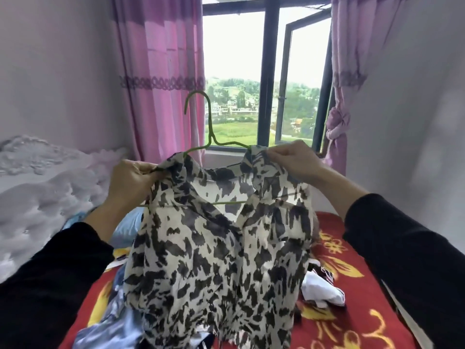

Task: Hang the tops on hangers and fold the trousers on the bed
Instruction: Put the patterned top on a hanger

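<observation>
Findings at this moment. My left hand (130, 180) is closed, fingers curled and thumb pressed in, pinching the shoulder edge of the black-and-white patterned top (214, 248) on my left side. My right hand (294, 157) is likewise closed in a fingertip pinch on the opposite shoulder of the same top, slightly higher than the left. The top is held up in the air between both hands, above the bed (352, 311), its body hanging down in loose folds toward me. The green wire hanger (209, 122) sits inside the top: both sloping arms pass under the fabric at the shoulders, the hook stands upright above the neckline, and the bottom bar shows across the open neck and pokes out past the fabric below my left hand. Whether either hand also grips the wire under the cloth, I cannot tell. Both forearms are in black sleeves (402, 248). On the bed's red flowered cover lie other clothes: a crumpled white garment (319, 290) to my right and a blue-grey garment (113, 323) at lower left, partly hidden behind the top. Beyond, an open window (269, 71) stands between pink curtains (163, 71).
</observation>
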